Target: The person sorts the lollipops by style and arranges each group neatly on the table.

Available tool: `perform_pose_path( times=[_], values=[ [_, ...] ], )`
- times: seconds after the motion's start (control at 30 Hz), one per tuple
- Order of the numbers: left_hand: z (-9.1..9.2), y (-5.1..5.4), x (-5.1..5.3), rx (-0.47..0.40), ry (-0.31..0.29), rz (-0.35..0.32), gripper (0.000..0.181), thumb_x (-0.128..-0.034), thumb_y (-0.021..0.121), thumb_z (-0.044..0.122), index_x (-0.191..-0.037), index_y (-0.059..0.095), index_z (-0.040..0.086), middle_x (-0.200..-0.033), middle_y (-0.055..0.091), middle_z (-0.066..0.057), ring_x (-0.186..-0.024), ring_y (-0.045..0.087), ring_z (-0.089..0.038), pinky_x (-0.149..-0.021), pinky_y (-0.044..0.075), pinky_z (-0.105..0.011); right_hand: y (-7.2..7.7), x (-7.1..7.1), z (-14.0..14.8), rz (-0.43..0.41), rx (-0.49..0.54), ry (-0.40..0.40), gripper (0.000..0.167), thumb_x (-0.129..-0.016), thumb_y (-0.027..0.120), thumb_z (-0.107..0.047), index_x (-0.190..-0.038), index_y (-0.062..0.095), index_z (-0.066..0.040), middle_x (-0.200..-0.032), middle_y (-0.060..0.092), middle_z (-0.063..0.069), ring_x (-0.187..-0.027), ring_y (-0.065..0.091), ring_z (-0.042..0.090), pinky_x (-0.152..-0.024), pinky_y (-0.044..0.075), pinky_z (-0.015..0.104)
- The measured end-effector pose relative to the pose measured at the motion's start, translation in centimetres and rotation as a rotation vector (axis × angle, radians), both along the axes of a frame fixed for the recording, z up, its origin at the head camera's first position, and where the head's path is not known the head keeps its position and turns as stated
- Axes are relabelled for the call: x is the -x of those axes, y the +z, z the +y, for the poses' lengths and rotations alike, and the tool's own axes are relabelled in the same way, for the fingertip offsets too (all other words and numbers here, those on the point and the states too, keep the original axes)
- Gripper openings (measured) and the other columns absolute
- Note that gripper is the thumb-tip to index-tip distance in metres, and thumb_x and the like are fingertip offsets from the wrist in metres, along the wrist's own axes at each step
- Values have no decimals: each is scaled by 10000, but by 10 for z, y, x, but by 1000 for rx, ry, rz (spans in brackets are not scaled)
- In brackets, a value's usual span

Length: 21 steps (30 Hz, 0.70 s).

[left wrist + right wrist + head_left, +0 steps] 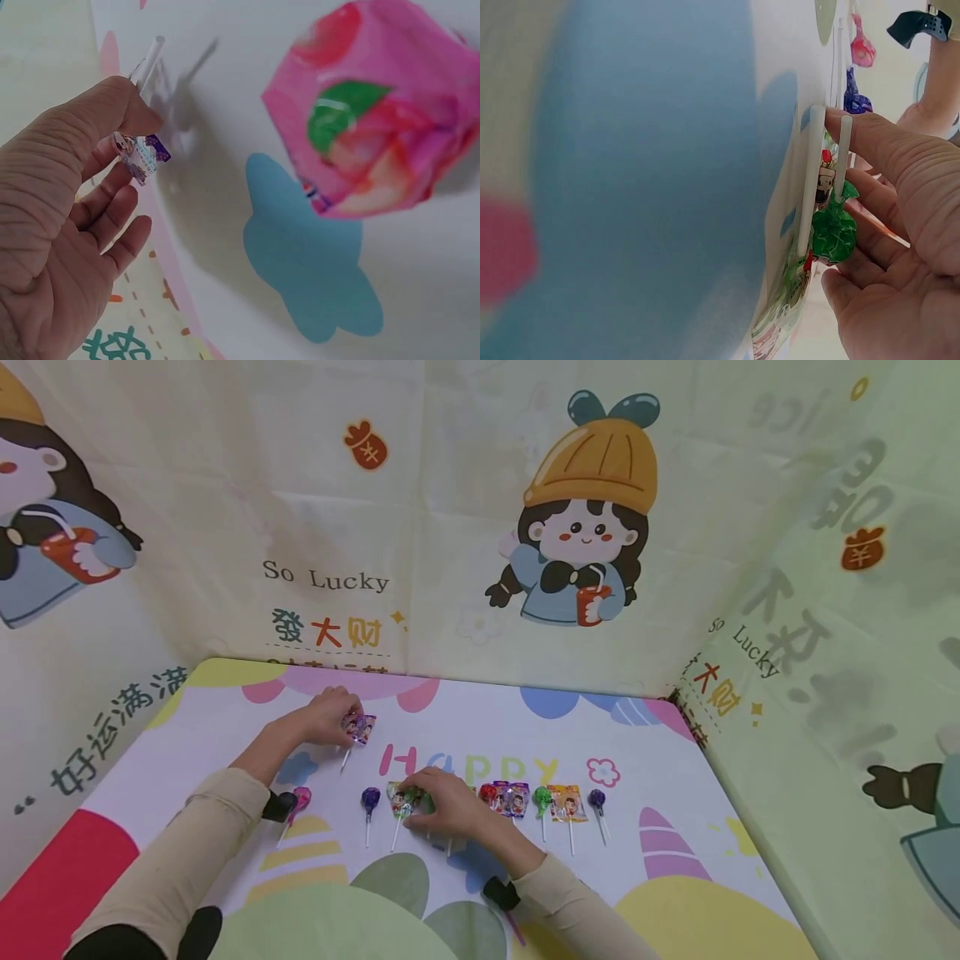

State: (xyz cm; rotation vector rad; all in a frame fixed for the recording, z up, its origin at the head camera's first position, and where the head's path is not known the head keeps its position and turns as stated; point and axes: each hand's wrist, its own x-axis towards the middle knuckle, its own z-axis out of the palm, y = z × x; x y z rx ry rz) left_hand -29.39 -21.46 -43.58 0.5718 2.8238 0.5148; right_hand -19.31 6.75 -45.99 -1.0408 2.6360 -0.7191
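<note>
Left hand (326, 717) pinches purple-printed, flat plastic-wrapped lollipop (364, 729) left of multicoloured "Happy" lettering (469, 768); wrapper hold seemingly leaves white stick (345, 761) free. Right hand (450, 807), lettering's near side, at green-wrapped ball lollipop (834, 234); cannot tell whether gripping.

A hand could pass between the pink-wrapped round lollipop (302, 797) and the nearest dark-purple round lollipop (371, 799); farther right, the bare right hand (447, 806) blocks passage.

Lollipops (365, 729) partly behind both hands (327, 717) (450, 812)
</note>
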Motion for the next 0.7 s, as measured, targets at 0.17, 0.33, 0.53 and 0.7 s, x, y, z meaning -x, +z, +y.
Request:
perform_pose_path(
  times=[0.17, 0.33, 0.53, 0.7],
  values=[
    [-1, -3, 4, -19, 19, -51, 453, -806, 866, 143, -1163, 617, 20, -1090, 544, -132, -1050, 480, -313, -980, 489, -510, 0, 1, 0, -5, -4, -1, 444, -904, 806, -269, -1310, 662, -162, -1323, 633, 2, -1260, 563, 136, -1092, 445, 301],
    [-3, -3, 4, -39, 4, -88, 458, -835, 846, 145, -1212, 615, 26, -1119, 550, -137, -1061, 490, -309, -991, 501, -516, 1, 1, -1, -7, -5, -5, 448, -902, 808, -269, -1312, 663, -164, -1325, 634, -1, -1260, 561, 133, -1093, 444, 304],
    [-4, 1, 2, -21, -4, -116, 482, -831, 841, 140, -1241, 608, 37, -1142, 548, -142, -1056, 513, -303, -991, 512, -519, 2, 0, -1, -15, -1, -15, 449, -900, 810, -268, -1312, 665, -164, -1314, 637, -1, -1242, 567, 134, -1085, 452, 308],
    [-4, 0, 1, -14, -7, -116, 522, -819, 853, 154, -1261, 598, 40, -1166, 545, -152, -1066, 508, -303, -1000, 510, -521, 2, -1, -1, -14, -3, -16, 450, -899, 811, -261, -1313, 662, -163, -1323, 635, 3, -1263, 563, 146, -1093, 448, 313]
  ],
)
